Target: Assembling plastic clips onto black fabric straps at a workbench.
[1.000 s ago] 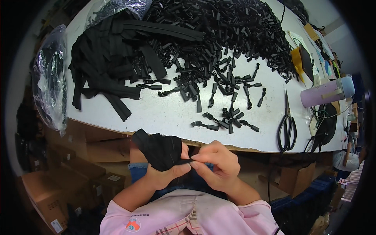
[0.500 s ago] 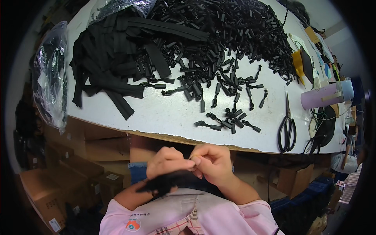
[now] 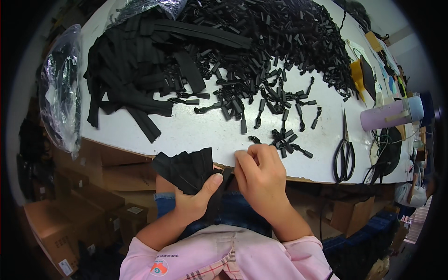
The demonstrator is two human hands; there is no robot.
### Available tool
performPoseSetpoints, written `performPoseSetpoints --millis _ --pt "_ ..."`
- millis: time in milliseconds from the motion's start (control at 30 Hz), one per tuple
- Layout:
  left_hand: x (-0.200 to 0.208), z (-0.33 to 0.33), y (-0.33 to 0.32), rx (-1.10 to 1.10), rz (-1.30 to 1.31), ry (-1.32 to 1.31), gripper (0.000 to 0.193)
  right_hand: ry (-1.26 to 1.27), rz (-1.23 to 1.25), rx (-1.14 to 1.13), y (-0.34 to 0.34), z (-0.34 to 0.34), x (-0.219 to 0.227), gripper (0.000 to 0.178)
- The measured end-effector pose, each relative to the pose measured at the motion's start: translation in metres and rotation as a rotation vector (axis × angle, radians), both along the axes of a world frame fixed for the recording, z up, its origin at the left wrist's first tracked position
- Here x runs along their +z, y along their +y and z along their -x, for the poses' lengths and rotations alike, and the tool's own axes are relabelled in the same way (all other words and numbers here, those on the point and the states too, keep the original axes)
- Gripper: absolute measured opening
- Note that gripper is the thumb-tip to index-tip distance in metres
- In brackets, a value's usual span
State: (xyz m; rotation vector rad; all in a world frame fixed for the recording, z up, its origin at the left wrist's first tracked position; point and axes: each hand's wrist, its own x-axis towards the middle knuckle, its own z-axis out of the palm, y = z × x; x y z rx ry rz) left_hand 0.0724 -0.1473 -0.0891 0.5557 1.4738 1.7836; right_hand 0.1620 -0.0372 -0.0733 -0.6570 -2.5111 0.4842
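My left hand [image 3: 198,200] grips a bunch of black zipper tape strips [image 3: 185,169] in front of the table edge. Its thumb presses on them, and the strips fan out to the left and hang down below. My right hand [image 3: 261,175] is over the table's near edge with its fingers curled together. Whatever lies between its fingertips is hidden. Just past its knuckles is a small cluster of black zipper sliders with pulls [image 3: 284,139]. One slider's head [image 3: 254,139] shows beside the fingers.
A big heap of black sliders [image 3: 289,37] covers the far side of the white table [image 3: 196,135]. More zipper tapes [image 3: 126,70] lie at left, near a plastic bag [image 3: 60,93]. Black scissors [image 3: 344,158] and a lilac tumbler [image 3: 385,114] are at right. Cardboard boxes [image 3: 51,228] stand below.
My hands have parted. The left has turned, bringing the zipper tapes up into plain view. The right has moved forward onto the table edge, covering a slider that lay there.
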Motion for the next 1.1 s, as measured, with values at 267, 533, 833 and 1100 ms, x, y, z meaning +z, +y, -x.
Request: performPoseSetpoints --millis 267,533,833,1100 --pt "0.002 -0.003 0.004 0.076 0.006 0.047 0.01 0.127 -0.052 0.017 -0.004 -0.015 -0.012 0.029" --pt "0.002 -0.002 0.005 0.04 0.001 0.236 0.008 0.208 -0.12 0.1 -0.002 -0.017 -0.02 0.032" --pt "0.001 -0.003 0.002 0.016 0.015 0.214 0.008 0.153 -0.099 0.051 -0.006 -0.018 -0.016 0.03" --pt "-0.001 -0.007 0.001 -0.036 0.014 0.165 0.009 0.376 0.263 0.018 -0.007 -0.021 -0.011 0.024"
